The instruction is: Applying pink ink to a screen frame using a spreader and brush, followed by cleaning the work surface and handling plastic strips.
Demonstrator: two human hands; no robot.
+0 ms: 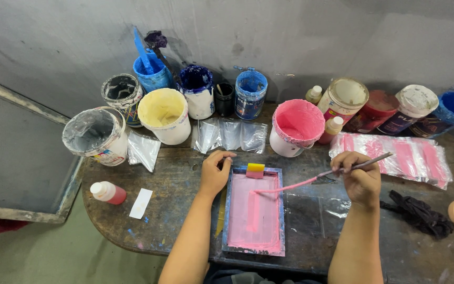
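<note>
Two hands, left hand (214, 175) pressing pink screen frame (254, 211), right hand (360, 178) pinching spatula (321, 176), paint tubs (296, 126) behind

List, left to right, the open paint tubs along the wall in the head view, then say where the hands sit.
Grey tub → black-rimmed tub → cream tub → dark blue tub → blue tub → pink tub. In front, the left hand steadies the pink-inked screen frame; the right hand holds a pink-coated spatula.
</note>
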